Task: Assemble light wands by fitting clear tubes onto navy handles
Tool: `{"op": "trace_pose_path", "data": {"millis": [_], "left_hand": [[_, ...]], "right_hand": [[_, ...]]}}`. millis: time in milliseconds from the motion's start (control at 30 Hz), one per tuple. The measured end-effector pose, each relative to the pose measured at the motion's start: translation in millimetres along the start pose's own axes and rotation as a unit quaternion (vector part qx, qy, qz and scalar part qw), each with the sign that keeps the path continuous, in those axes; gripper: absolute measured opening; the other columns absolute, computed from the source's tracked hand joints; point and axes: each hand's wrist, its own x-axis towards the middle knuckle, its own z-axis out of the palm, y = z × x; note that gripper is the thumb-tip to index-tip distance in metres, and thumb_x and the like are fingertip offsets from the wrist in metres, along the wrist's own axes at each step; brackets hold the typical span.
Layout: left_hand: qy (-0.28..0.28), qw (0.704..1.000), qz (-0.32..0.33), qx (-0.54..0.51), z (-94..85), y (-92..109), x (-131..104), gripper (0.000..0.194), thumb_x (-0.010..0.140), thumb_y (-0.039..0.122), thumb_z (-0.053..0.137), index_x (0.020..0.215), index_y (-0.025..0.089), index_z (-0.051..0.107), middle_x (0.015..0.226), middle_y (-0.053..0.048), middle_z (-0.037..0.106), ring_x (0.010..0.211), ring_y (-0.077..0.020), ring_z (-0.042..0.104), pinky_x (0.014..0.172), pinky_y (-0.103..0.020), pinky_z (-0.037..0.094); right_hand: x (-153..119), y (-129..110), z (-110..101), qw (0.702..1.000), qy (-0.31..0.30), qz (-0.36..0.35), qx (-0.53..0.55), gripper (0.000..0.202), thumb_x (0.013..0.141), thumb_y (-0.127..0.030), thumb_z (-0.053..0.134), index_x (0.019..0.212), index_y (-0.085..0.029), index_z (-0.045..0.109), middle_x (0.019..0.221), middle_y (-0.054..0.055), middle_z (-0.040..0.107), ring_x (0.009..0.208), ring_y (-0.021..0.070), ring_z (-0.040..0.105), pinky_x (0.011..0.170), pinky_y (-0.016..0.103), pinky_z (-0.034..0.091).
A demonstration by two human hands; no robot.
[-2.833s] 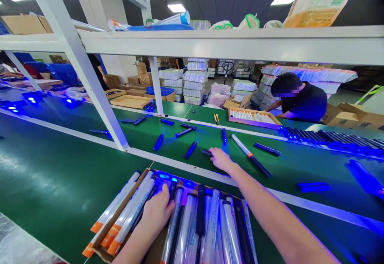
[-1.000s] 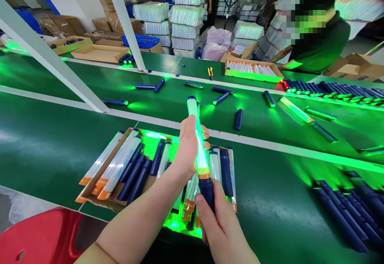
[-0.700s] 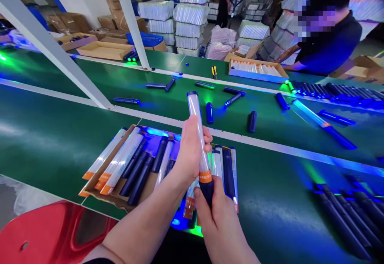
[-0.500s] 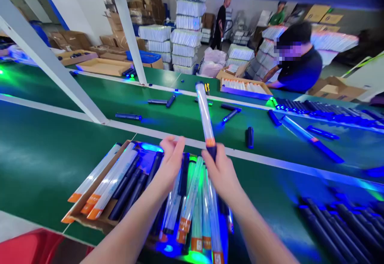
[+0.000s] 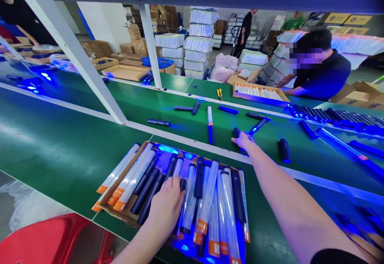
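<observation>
My left hand [image 5: 168, 200] is over an open cardboard box [image 5: 127, 215], its fingers closed around a black light-stick handle whose dark end [image 5: 183, 184] shows by the index finger. In the box lie several clear plastic tubes [image 5: 207, 204] with orange ends, among black handles [image 5: 149, 194]. My right hand [image 5: 244, 141] stretches across the white strip, fingers closed on another black handle [image 5: 237, 132], mostly covered by the hand. To its left lies a light stick [image 5: 210, 125] with a clear tube and dark handle.
More handles lie along the green bench [image 5: 135, 164], with a long row [image 5: 330, 116] at right. A slanted white post [image 5: 81, 64] stands at left. Across the bench are a person [image 5: 321, 72], a box of tubes [image 5: 259, 93] and a yellow cutter [image 5: 219, 94]. A red chair [image 5: 45, 240] is at lower left.
The light stick from my right hand now lies on the bench's far side, and that hand has moved right to a black handle. My left hand has come down into the box. The view has shifted.
</observation>
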Motion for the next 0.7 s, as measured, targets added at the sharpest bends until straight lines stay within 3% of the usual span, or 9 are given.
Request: {"op": "trace_pose_path", "data": {"millis": [100, 167, 267, 333, 433, 500, 533, 633, 700], "left_hand": [[0.02, 0.998, -0.019, 0.057, -6.5, 8, 25, 0.031, 0.107, 0.025, 0.029, 0.121, 0.016, 0.055, 0.121, -0.016, 0.062, 0.115, -0.0314, 0.064, 0.085, -0.04, 0.057], [0.029, 0.995, -0.045, 0.082, -11.6, 10, 46, 0.028, 0.104, 0.021, 0.036, 0.121, 0.012, 0.057, 0.119, -0.02, 0.061, 0.111, -0.0364, 0.065, 0.082, -0.044, 0.057], [0.041, 0.995, -0.063, 0.072, -17.1, 10, 66, 0.026, 0.096, 0.021, 0.054, 0.118, 0.007, 0.058, 0.116, -0.026, 0.061, 0.106, -0.0433, 0.066, 0.085, -0.052, 0.056], [0.054, 0.996, -0.058, 0.042, -21.8, 8, 71, 0.023, 0.09, 0.02, 0.061, 0.11, 0.008, 0.058, 0.115, -0.027, 0.061, 0.107, -0.0444, 0.065, 0.086, -0.053, 0.054], [0.079, 0.996, -0.028, -0.032, -37.2, 12, 70, 0.011, 0.095, 0.022, 0.052, 0.103, 0.016, 0.052, 0.105, -0.016, 0.063, 0.098, -0.0314, 0.067, 0.083, -0.042, 0.055], [0.125, 0.971, -0.002, -0.203, -52.9, 26, 69, 0.013, 0.101, 0.032, 0.044, 0.106, 0.021, 0.047, 0.093, -0.006, 0.061, 0.081, -0.0198, 0.064, 0.073, -0.03, 0.054], [0.152, 0.932, 0.008, -0.328, -61.2, 38, 68, 0.017, 0.102, 0.037, 0.043, 0.109, 0.022, 0.046, 0.088, -0.002, 0.059, 0.073, -0.0161, 0.06, 0.066, -0.026, 0.052], [0.164, 0.72, 0.016, -0.674, -81.1, 85, 69, 0.032, 0.093, 0.049, 0.063, 0.108, 0.025, 0.049, 0.082, 0.004, 0.054, 0.064, -0.0118, 0.052, 0.054, -0.021, 0.05], [0.104, 0.606, -0.009, -0.789, -86.6, 114, 71, 0.037, 0.088, 0.049, 0.072, 0.102, 0.022, 0.05, 0.081, 0.004, 0.052, 0.062, -0.0094, 0.051, 0.049, -0.018, 0.048]], "right_hand": [[-7, 19, -8, 0.999, 0.004, -0.011, 0.048, 0.025, 0.098, -0.03, 0.072, 0.114, -0.012, 0.067, 0.11, 0.009, 0.069, 0.101, 0.0232, 0.068, 0.093, 0.044, 0.056], [-24, 29, -15, 0.993, 0.018, -0.045, 0.103, 0.022, 0.097, -0.032, 0.07, 0.108, -0.013, 0.066, 0.102, 0.008, 0.068, 0.096, 0.0226, 0.065, 0.091, 0.041, 0.053], [-70, 44, -26, 0.97, 0.012, -0.109, 0.215, 0.024, 0.09, -0.037, 0.071, 0.099, -0.016, 0.064, 0.093, 0.006, 0.066, 0.091, 0.0232, 0.061, 0.085, 0.037, 0.049], [-113, 54, -31, 0.942, -0.023, -0.144, 0.301, 0.03, 0.087, -0.043, 0.069, 0.101, -0.018, 0.063, 0.091, 0.005, 0.065, 0.088, 0.0232, 0.061, 0.08, 0.035, 0.048], [-186, 65, -31, 0.891, -0.111, -0.176, 0.403, 0.042, 0.09, -0.055, 0.061, 0.112, -0.019, 0.057, 0.085, 0.003, 0.066, 0.076, 0.0203, 0.062, 0.069, 0.032, 0.049], [-232, 68, -26, 0.835, -0.197, -0.196, 0.474, 0.041, 0.094, -0.056, 0.06, 0.111, -0.02, 0.054, 0.076, 0.0, 0.065, 0.064, 0.0163, 0.058, 0.062, 0.028, 0.045], [-254, 69, -22, 0.797, -0.246, -0.2, 0.514, 0.039, 0.095, -0.055, 0.062, 0.111, -0.02, 0.053, 0.071, -0.002, 0.063, 0.059, 0.0141, 0.055, 0.059, 0.026, 0.042], [-305, 73, -9, 0.682, -0.362, -0.169, 0.613, 0.048, 0.091, -0.05, 0.074, 0.122, -0.02, 0.052, 0.075, -0.003, 0.063, 0.052, 0.0092, 0.052, 0.056, 0.024, 0.038], [-327, 78, -1, 0.66, -0.392, -0.102, 0.633, 0.069, 0.087, -0.05, 0.079, 0.14, -0.022, 0.046, 0.085, -0.001, 0.065, 0.054, 0.01, 0.055, 0.057, 0.025, 0.04]]}}
